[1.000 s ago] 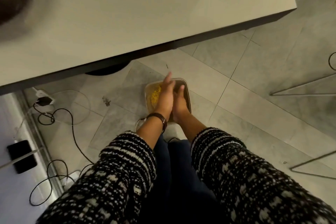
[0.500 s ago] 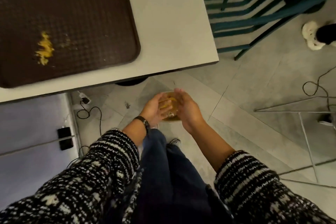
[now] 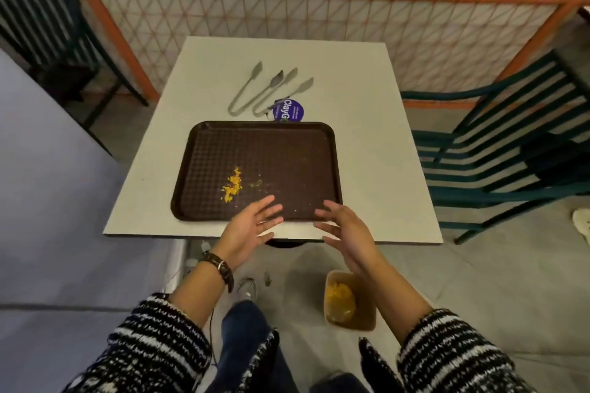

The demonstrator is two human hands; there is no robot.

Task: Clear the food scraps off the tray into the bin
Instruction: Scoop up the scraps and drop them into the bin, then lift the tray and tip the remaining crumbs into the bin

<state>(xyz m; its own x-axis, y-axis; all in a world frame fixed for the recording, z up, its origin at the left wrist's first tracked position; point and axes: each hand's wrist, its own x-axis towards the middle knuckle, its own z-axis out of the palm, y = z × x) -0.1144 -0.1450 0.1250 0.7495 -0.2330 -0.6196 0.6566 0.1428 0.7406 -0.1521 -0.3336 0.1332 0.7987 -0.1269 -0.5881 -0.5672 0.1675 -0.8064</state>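
Observation:
A dark brown tray (image 3: pixel 287 150) lies on a white square table (image 3: pixel 376 150). A small heap of yellow food scraps (image 3: pixel 232 186) sits left of the tray's middle, with a few crumbs to its right. A small tan bin (image 3: pixel 367 316) stands on the floor below the table's near edge, with yellow scraps inside. My left hand (image 3: pixel 249 230) hovers over the tray's near rim, fingers spread and empty. My right hand (image 3: pixel 346 230) is beside it at the tray's near right corner, also spread and empty.
Two metal tongs (image 3: pixel 255 89) and a round purple tub lid (image 3: pixel 287 110) lie behind the tray. A green slatted chair (image 3: pixel 498 150) stands at the right, another dark chair (image 3: pixel 48 25) at the far left. An orange mesh fence (image 3: pixel 319 25) runs behind the table.
Both hands were down together over the bin on the floor; they have risen to the tray's near edge and spread apart. The view has lifted from the floor to the table.

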